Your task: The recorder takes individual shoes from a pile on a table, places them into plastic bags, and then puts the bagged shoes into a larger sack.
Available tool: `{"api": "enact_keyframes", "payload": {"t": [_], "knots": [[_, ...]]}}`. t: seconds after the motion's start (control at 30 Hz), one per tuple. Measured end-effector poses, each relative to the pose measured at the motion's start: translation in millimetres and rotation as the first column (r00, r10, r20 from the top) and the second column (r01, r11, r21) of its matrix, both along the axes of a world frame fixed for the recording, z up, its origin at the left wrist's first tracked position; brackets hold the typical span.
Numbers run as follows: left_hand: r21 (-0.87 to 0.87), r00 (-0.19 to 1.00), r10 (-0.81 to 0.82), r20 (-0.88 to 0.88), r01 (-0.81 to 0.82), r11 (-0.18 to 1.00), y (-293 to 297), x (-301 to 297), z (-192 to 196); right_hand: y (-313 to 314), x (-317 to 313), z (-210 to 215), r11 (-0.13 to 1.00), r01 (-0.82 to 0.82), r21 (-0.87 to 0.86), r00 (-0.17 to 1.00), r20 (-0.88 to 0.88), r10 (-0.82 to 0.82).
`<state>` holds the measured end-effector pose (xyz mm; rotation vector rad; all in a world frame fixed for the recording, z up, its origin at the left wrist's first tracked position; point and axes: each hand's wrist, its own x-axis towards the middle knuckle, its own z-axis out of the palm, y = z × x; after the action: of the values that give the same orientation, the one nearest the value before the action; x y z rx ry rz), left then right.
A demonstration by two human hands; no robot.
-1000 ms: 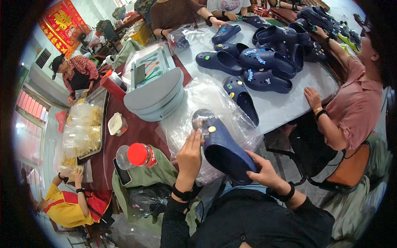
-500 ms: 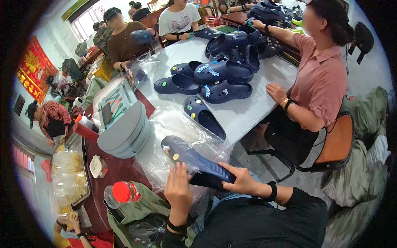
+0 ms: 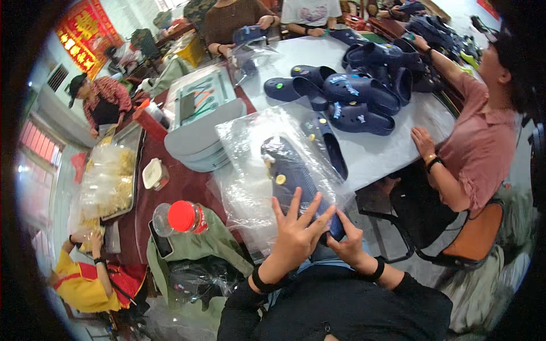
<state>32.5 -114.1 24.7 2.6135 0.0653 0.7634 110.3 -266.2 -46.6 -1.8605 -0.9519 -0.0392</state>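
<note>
Your left hand lies with fingers spread over one navy clog near the middle of the frame; your right hand, just beside it, is clamped on the heel. One clear plastic bag covers the clog's toe. Above, five navy clogs lie near one another, with a heap behind that you cannot count reliably. Left of your hands are one red-lidded jar and one white-lidded tub.

The bag is thin, glossy and wrinkled; the clogs are rounded and perforated, several with small charms. A grey case has a curved front.

The counter is white toward the right, dark red toward the left. A person in pink sits at right, beside an orange chair back; a red banner hangs upper left.
</note>
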Motion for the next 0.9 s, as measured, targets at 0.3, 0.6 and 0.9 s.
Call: {"api": "enact_keyframes", "payload": {"t": [0.3,0.6,0.9], "knots": [[-0.087,0.985,-0.172,0.01,0.172,0.981,-7.5,-6.8,-12.6,34.9,3.2,-30.4,0.999,-0.026,0.023,0.993,0.115,0.023],[-0.246,0.987,-0.161,0.005,0.157,0.956,1.5,-17.2,-34.1,106.1,-3.3,-49.3,0.979,-0.141,0.145,0.987,-0.052,0.15],[-0.028,0.965,0.153,-0.211,-0.163,0.986,22.5,-25.4,-63.0,66.4,57.2,-5.2,0.578,-0.76,-0.296,0.638,-0.172,0.751]]}}
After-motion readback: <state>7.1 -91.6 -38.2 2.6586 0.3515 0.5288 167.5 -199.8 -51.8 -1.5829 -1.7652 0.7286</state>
